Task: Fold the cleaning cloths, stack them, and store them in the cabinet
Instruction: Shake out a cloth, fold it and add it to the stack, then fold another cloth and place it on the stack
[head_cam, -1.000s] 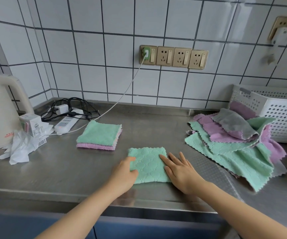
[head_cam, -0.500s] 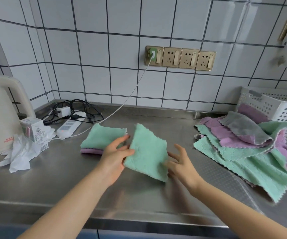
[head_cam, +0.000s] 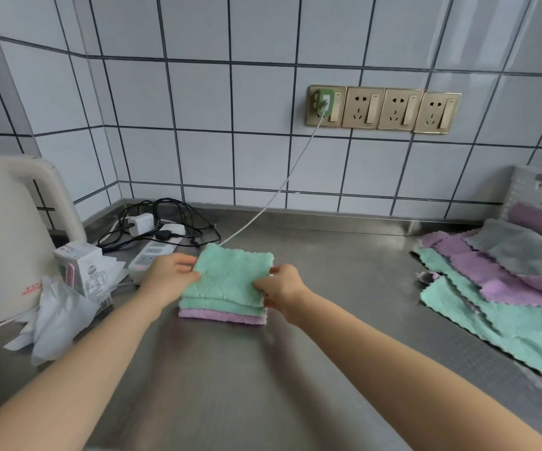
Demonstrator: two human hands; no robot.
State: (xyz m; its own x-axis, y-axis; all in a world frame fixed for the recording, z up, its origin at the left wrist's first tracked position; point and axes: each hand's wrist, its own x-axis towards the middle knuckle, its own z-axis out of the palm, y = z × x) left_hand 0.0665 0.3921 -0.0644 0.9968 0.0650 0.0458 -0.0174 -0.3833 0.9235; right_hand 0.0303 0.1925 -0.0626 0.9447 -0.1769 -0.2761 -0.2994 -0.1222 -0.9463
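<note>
Since the earlier frames, the folded green cloth [head_cam: 230,275] had been carried from the counter front, through the air, onto the stack of folded cloths [head_cam: 224,309]; both hands had travelled with it.

Head view: the folded green cloth lay on top of the stack, which showed a second green layer and a purple layer beneath. The stack rested on the steel counter [head_cam: 328,288], which serves below as the landmark. The left hand [head_cam: 168,276] pinched the cloth's left edge, thumb on top. The right hand [head_cam: 279,288] pinched the right edge, fingers curled around it. The hands were apart, one at each side of the cloth.

At the counter's right end lay a pile of unfolded cloths [head_cam: 497,288] in green, purple and grey, spilling from a white perforated basket [head_cam: 523,193]. At the counter's left end stood a white kettle [head_cam: 5,236], with a small carton [head_cam: 82,266] and crumpled paper [head_cam: 54,323] just beside it. Toward the counter's back left corner lay a power strip [head_cam: 152,255] with tangled black cables [head_cam: 178,222]. On the tiled wall above the counter, a row of four sockets [head_cam: 383,109] was mounted; a white cable [head_cam: 272,196] ran from the leftmost one down toward the stack.
</note>
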